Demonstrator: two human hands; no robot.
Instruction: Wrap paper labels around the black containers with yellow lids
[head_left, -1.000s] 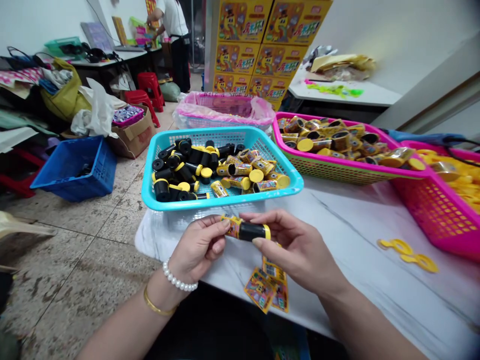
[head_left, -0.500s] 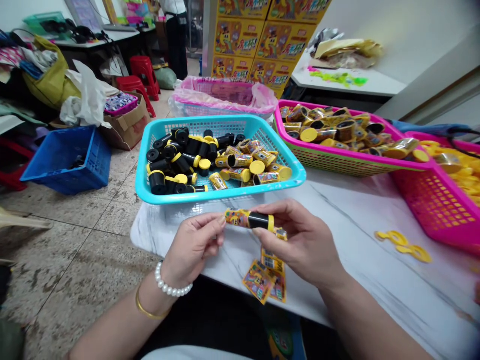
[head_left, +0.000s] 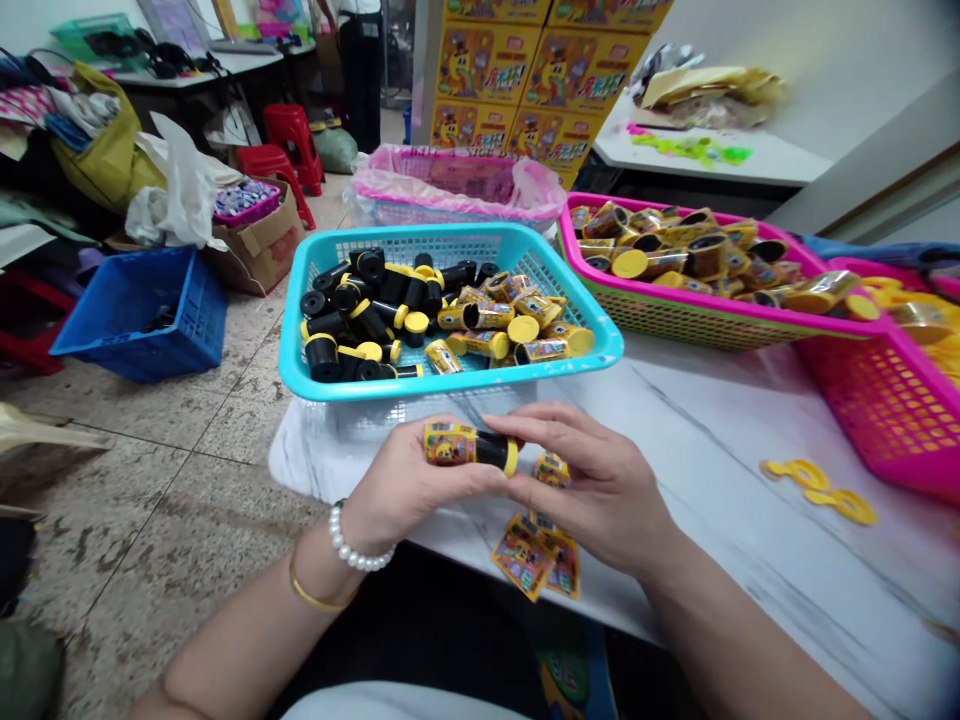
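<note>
Between my hands is a small black tube (head_left: 491, 450) with a yellow end and a colourful printed label sleeve (head_left: 450, 443) over its other half. My left hand (head_left: 394, 480), wearing a pearl bracelet, is closed around the labelled half, its thumb along the underside. The fingertips of my right hand (head_left: 600, 485) close about the yellow end. Several flat printed labels (head_left: 523, 555) lie overlapping on the table just below, partly hidden by my right hand. Straight ahead, a turquoise basket (head_left: 450, 385) holds plain black tubes with yellow ends on its left and labelled ones on its right.
A pink basket (head_left: 712, 310) of labelled tubes stands at the right, beside another pink basket (head_left: 885, 410) of yellow parts. Yellow ring pieces (head_left: 821, 488) lie on the marbled table (head_left: 690, 430). A blue crate (head_left: 142, 330) sits on the floor; yellow cartons (head_left: 487, 65) are stacked behind.
My left hand has gone from pinching the label's end to wrapping around the labelled half. The tube has shifted slightly left, and my right fingers have slid toward its yellow end.
</note>
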